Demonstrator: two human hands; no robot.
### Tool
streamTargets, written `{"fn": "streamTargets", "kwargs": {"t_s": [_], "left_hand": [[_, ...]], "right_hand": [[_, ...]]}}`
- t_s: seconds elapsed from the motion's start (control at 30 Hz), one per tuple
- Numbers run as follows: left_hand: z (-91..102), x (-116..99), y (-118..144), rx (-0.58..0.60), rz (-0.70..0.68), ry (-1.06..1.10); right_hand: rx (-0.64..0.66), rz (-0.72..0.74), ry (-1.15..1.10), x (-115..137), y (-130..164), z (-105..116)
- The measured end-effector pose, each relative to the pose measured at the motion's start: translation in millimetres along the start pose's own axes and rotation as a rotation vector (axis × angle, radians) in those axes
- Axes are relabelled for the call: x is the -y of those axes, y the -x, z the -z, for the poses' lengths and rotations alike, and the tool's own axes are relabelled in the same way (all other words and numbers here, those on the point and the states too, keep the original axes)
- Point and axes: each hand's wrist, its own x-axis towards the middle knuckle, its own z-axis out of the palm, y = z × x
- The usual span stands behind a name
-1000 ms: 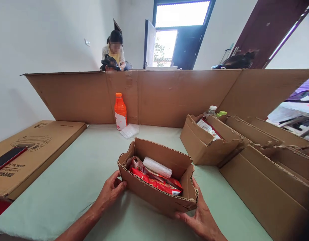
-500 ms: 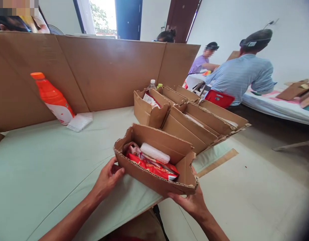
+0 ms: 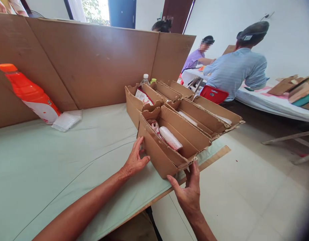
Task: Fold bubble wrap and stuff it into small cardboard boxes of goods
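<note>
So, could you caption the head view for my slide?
Both hands press a filled cardboard box against a row of boxes.

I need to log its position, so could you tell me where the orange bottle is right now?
In the head view the orange bottle stands far left on the green table, against the cardboard wall, beside a clear packet.

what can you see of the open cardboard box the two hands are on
The open brown corrugated cardboard box is long, narrow and topless, with ragged, torn-looking edges. It sits at the table's near edge, pushed up against a row of similar cardboard boxes. Inside lie a white bubble-wrap roll and a pink-and-white packet. The left hand presses its fingers on the long outer wall; the right hand has its fingers at the near end, under the corner. Its base is hidden.
</note>
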Motion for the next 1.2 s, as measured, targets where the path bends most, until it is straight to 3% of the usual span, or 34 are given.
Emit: {"fn": "streamTargets", "kwargs": {"t_s": [0.4,0.63,0.77,0.97,1.1,1.2], "left_hand": [[-11.6,21.2,-30.4,-0.062,-0.028,-0.007],[-17.2,27.3,-21.6,-0.023,-0.044,-0.111],[-15.8,20.3,11.9,0.08,-0.081,-0.306],[-11.4,-19.6,87.5,0.44,-0.153,-0.733],[-8.8,-44.0,136.9,0.481,-0.105,-0.844],[-5.5,-50.0,171.2,0.439,-0.087,-0.827]], "right_hand": [[0.052,0.04,0.072,-7.7,-9.1,-11.0],[0.071,0.058,0.281,-13.2,-5.4,-7.9],[0.128,0.104,0.37,-16.4,12.7,-0.9],[0.257,0.381,0.446,-11.7,43.8,-7.0],[0.329,0.453,0.411,5.0,54.3,-14.9],[0.363,0.477,0.384,14.3,64.4,-16.7]]}}
